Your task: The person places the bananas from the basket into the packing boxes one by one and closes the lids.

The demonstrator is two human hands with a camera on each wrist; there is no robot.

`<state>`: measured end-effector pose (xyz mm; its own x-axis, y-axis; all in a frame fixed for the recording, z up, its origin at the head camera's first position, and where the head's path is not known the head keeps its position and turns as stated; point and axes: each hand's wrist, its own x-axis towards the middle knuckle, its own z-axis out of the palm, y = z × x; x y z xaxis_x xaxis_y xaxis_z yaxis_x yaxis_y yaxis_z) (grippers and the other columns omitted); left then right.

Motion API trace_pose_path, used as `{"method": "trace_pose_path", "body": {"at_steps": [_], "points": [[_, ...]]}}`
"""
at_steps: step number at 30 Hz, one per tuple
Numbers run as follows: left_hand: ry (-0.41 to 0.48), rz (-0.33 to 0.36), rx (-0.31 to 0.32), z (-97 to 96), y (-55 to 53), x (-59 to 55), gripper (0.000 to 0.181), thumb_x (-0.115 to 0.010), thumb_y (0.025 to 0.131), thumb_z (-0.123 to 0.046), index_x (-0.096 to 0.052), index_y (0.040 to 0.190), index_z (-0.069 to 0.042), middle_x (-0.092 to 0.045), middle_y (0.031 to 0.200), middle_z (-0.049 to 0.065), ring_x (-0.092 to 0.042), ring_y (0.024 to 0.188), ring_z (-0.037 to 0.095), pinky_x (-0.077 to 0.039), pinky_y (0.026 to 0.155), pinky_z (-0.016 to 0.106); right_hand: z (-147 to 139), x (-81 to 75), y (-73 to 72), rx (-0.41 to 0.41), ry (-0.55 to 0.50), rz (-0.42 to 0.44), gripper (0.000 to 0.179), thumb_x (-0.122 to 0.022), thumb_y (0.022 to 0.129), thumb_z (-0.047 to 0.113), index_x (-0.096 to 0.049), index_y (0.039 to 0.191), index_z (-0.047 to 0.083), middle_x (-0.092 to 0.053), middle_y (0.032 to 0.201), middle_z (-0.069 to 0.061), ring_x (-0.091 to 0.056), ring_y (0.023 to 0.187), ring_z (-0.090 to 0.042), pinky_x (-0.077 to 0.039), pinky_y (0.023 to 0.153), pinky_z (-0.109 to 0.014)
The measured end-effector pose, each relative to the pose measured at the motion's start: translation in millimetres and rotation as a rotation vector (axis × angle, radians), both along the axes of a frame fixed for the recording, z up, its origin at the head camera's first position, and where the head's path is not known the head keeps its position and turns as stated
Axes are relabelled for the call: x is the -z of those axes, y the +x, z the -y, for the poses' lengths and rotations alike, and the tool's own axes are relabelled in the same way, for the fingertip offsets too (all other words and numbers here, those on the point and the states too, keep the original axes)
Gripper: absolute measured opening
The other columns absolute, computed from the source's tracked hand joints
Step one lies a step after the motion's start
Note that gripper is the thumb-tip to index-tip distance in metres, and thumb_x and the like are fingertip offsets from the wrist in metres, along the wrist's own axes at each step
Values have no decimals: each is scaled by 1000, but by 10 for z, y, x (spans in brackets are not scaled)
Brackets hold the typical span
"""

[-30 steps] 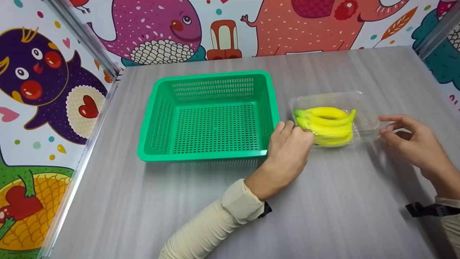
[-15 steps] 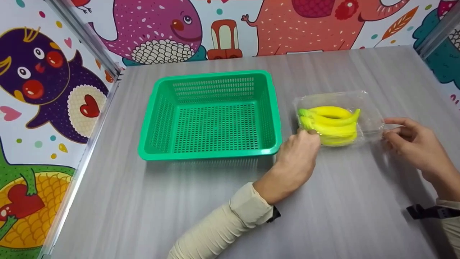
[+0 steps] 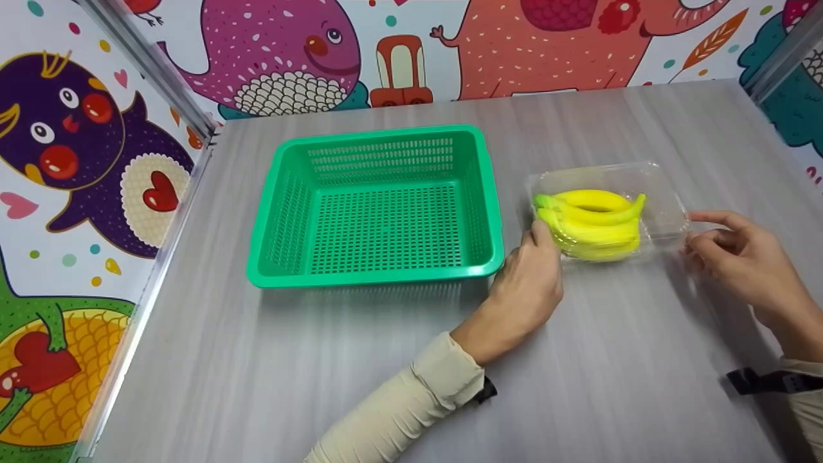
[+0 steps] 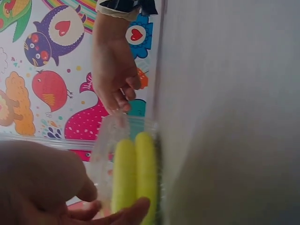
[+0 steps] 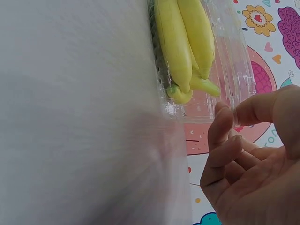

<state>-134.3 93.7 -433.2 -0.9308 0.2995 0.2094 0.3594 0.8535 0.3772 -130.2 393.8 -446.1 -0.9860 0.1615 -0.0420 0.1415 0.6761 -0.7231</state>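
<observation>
A clear plastic box (image 3: 665, 193) rests on the grey table, right of the green basket. Several yellow bananas (image 3: 595, 225) with green tips lie inside it, showing through the plastic. My left hand (image 3: 528, 276) grips the box's left end, its fingertips partly hidden behind the knuckles. At the opposite end, my right hand (image 3: 742, 260) pinches the edge between thumb and forefinger. The right wrist view has the thumb and curled fingers (image 5: 222, 124) right at the box's corner. In the left wrist view, a fingertip (image 4: 138, 208) overlaps the near end of the bananas.
A green perforated basket (image 3: 379, 278) stands left of the box, its near right corner close to the left hand. Cartoon-printed panels (image 3: 553, 58) border the table at the back and sides. Grey tabletop (image 3: 617, 373) stretches in front of both hands.
The box with the bananas has shifted slightly right, and the right hand moved with it. The left hand has gone right, then changed its hold lower on the box's left end.
</observation>
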Motion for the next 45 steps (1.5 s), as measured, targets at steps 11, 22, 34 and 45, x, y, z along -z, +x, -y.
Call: {"method": "trace_pose_path", "body": {"at_steps": [11,22,34,45], "points": [[300,249,84,185,-66,105,20,-45,117,-27,-44,116,-7,-49,72,-4,-50,54,9,-39,48,19,-11,14,22,11,-52,26,42,-54,114,29,-52,152,12,-67,89,23,-60,76,-15,-56,64,-19],[927,782,159,203,-165,150,27,-44,116,-16,-55,93,-10,-61,64,3,-60,45,12,-53,45,22,-50,32,30,-29,-120,171,48,-47,116,43,-61,125,-2,-70,84,14,-60,70,-14,-54,59,-25],[1060,827,150,187,-194,203,19,-46,112,-8,-51,93,-11,-64,67,3,-61,48,10,-53,49,18,-40,25,50,-38,-218,145,43,-48,116,36,-61,115,-5,-69,84,7,-60,68,-14,-56,58,-24],[1007,846,125,199,-181,195,23,-44,115,-17,-55,96,-9,-64,68,4,-60,49,13,-54,49,20,21,29,64,-10,-149,184,43,-42,117,38,-59,124,0,-69,88,11,-62,73,-15,-57,62,-26]]}}
